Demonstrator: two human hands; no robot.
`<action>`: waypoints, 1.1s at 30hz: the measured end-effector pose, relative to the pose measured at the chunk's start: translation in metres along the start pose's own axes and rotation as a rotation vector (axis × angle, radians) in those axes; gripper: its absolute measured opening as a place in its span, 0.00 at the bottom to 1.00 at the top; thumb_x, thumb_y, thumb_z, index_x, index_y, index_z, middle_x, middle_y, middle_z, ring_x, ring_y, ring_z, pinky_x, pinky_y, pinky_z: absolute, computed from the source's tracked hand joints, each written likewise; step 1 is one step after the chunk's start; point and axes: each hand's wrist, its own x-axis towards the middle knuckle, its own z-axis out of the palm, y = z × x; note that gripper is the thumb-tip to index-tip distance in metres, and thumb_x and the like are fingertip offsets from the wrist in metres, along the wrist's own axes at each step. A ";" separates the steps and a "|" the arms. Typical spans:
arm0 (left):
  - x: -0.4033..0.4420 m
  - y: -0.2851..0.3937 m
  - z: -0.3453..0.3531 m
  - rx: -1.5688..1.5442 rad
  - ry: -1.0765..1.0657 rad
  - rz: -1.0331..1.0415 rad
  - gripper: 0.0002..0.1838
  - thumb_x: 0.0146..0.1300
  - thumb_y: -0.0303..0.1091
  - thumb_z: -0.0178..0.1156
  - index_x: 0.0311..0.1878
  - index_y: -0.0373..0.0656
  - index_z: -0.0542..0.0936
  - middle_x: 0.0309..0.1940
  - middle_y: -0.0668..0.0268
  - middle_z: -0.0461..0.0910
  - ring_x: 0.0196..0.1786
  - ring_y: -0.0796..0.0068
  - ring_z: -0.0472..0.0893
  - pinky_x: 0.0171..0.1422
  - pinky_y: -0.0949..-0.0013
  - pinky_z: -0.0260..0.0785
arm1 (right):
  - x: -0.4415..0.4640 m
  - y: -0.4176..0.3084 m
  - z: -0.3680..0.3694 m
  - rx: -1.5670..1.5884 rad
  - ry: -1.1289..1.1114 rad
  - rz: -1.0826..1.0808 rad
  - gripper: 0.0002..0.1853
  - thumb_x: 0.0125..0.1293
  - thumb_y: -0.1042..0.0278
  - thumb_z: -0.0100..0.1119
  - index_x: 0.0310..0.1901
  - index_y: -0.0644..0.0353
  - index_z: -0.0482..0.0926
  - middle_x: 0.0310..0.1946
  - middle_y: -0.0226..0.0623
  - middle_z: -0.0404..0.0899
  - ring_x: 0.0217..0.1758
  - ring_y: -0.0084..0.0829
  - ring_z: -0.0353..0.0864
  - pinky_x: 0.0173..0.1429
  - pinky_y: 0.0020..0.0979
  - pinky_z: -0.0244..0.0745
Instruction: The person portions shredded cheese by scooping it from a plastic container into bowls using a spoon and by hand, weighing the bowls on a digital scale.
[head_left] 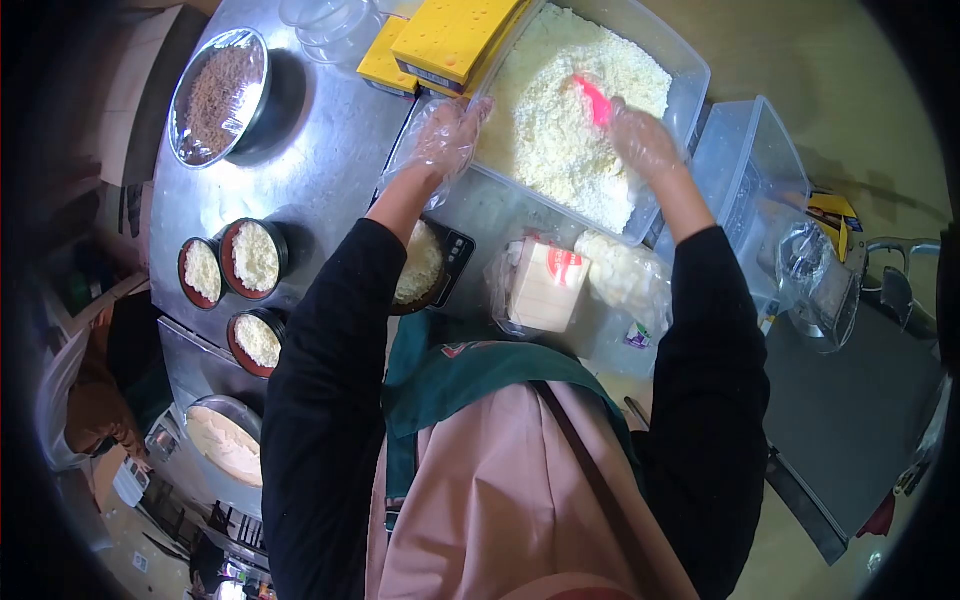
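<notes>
A large clear plastic tub (690, 75) holds a heap of pale grated shreds (570, 130). My right hand (643, 142), in a clear plastic glove, is closed on a pink scoop (594, 100) whose head touches the shreds. At the tub's left side is my left hand (447, 137), also gloved, its fingers against the rim. Yellow boxes (450, 40) stand just above it. Below my left forearm, a round pan of shreds (418, 265) sits on a black scale (457, 262), partly hidden by my sleeve.
Three small round pans with shreds (255, 260) stand at the left, below a bowl of brown crumbs (218, 100). A pale block (547, 285) and a plastic bag (625, 280) lie near my apron. Another clear tub (750, 150) is at the right. Another person (105, 405) is at the far left.
</notes>
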 end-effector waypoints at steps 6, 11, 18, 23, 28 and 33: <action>0.005 -0.006 0.004 -0.003 -0.008 -0.015 0.33 0.66 0.56 0.48 0.53 0.29 0.75 0.49 0.38 0.75 0.56 0.43 0.74 0.62 0.55 0.62 | -0.046 0.010 -0.025 -0.034 -0.087 -0.075 0.26 0.72 0.51 0.31 0.43 0.67 0.74 0.40 0.62 0.77 0.44 0.57 0.77 0.51 0.51 0.70; 0.005 -0.008 0.005 -0.008 -0.010 0.015 0.35 0.66 0.57 0.48 0.53 0.28 0.74 0.48 0.38 0.76 0.54 0.44 0.75 0.60 0.56 0.62 | 0.003 0.043 -0.010 -0.169 0.065 0.010 0.23 0.70 0.53 0.36 0.45 0.68 0.73 0.39 0.59 0.79 0.44 0.56 0.78 0.49 0.50 0.72; 0.009 -0.014 0.008 -0.010 -0.004 -0.018 0.35 0.66 0.58 0.48 0.55 0.28 0.73 0.48 0.39 0.76 0.54 0.46 0.75 0.60 0.58 0.63 | -0.046 -0.012 -0.035 0.000 -0.184 -0.074 0.18 0.68 0.55 0.44 0.44 0.63 0.73 0.36 0.57 0.79 0.46 0.54 0.78 0.52 0.48 0.69; 0.009 -0.017 0.011 -0.027 0.021 0.006 0.36 0.66 0.58 0.48 0.57 0.27 0.71 0.50 0.39 0.76 0.55 0.47 0.75 0.61 0.59 0.62 | -0.041 -0.038 -0.022 0.054 -0.006 -0.178 0.20 0.68 0.52 0.44 0.44 0.63 0.74 0.35 0.57 0.79 0.44 0.53 0.78 0.48 0.49 0.70; 0.007 -0.010 0.005 -0.010 0.023 0.000 0.36 0.66 0.58 0.48 0.57 0.26 0.71 0.49 0.39 0.76 0.55 0.48 0.75 0.61 0.59 0.63 | -0.025 0.004 -0.036 -0.116 0.031 -0.215 0.18 0.67 0.55 0.43 0.40 0.63 0.77 0.35 0.56 0.79 0.42 0.52 0.79 0.46 0.48 0.73; 0.008 -0.010 0.007 -0.022 -0.029 -0.002 0.36 0.66 0.60 0.46 0.55 0.30 0.73 0.52 0.38 0.74 0.58 0.44 0.72 0.64 0.55 0.60 | -0.046 0.042 -0.001 -0.487 -0.280 -0.170 0.13 0.61 0.63 0.49 0.34 0.62 0.80 0.33 0.53 0.80 0.39 0.47 0.82 0.43 0.44 0.76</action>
